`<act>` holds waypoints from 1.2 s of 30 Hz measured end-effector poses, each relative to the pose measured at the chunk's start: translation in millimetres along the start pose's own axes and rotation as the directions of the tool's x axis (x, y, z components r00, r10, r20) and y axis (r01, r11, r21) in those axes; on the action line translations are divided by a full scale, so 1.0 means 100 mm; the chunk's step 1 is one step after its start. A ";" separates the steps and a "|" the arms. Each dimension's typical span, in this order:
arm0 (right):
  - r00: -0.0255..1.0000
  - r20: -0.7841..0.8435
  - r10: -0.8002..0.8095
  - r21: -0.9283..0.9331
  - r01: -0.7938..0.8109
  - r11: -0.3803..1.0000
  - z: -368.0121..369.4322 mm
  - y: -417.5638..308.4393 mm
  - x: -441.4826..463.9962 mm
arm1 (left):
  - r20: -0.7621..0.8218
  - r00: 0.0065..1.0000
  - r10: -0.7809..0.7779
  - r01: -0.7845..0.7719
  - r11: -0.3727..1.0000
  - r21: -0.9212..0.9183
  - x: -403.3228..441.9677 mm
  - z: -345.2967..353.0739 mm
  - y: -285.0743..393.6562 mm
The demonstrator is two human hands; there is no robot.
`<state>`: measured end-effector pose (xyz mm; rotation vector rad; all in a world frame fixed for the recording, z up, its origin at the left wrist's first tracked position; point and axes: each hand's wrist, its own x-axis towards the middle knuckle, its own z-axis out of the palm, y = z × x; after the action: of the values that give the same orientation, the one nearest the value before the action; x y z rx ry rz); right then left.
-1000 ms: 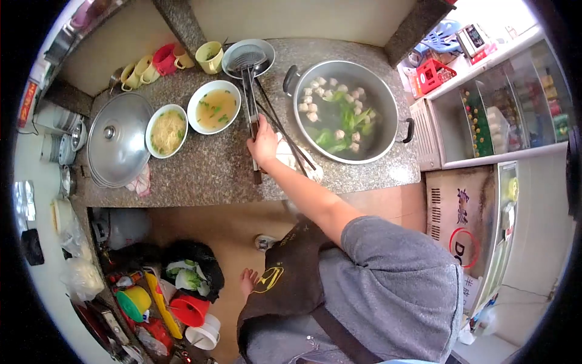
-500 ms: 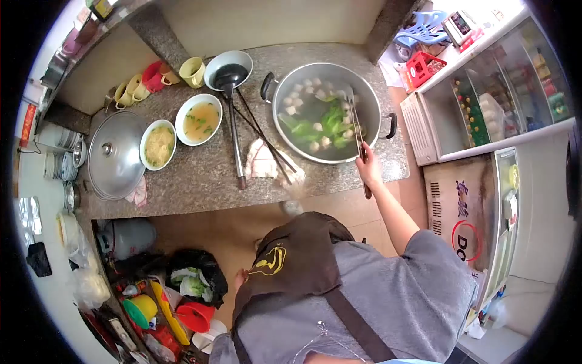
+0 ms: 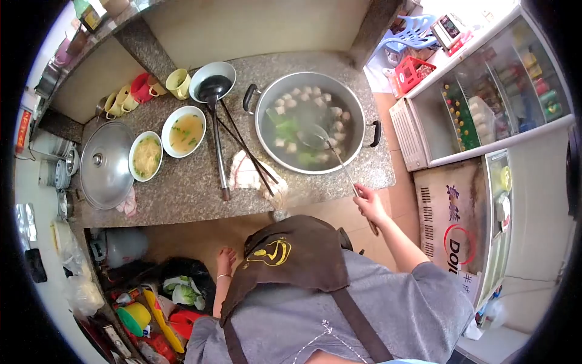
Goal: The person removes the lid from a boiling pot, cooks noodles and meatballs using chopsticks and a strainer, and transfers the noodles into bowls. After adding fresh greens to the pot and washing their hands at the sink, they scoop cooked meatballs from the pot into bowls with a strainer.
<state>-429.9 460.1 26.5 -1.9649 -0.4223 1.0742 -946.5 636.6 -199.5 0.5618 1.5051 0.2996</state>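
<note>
My right hand (image 3: 370, 205) is closed around the handle of a long metal skimmer (image 3: 344, 167) with a dark grip end. Its round head lies in the broth of a large two-handled pot (image 3: 359, 115), near the middle. Pale meatballs (image 3: 337, 111) float around the pot's edge, and green leaves (image 3: 288, 128) lie partly under the cloudy surface. My left hand (image 3: 225, 261) hangs low in front of the counter, beside the brown apron (image 3: 291, 252), fingers apart and holding nothing.
Left of the pot are a black ladle (image 3: 216, 139) resting in a bowl, long dark chopsticks (image 3: 247, 148), a cloth (image 3: 244, 171), two soup bowls (image 3: 184, 132) and a metal lid (image 3: 106, 164). Cups line the back wall. A glass-door fridge (image 3: 485, 91) stands right.
My right hand has drawn back toward my body, and the skimmer head has swept from the pot's right side to its middle. The leaves sit lower in the broth. My left hand has come forward.
</note>
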 end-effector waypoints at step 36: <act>0.533 -0.793 -0.297 -0.292 0.097 0.952 2.99 -1.20 0.57 | -0.100 0.422 0.901 -0.098 0.155 0.983 1.12 -3.37 6.24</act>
<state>-628.6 719.8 7.7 -2.2870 -0.2120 -0.1547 -1175.8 1273.4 40.2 2.2771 2.1130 0.2765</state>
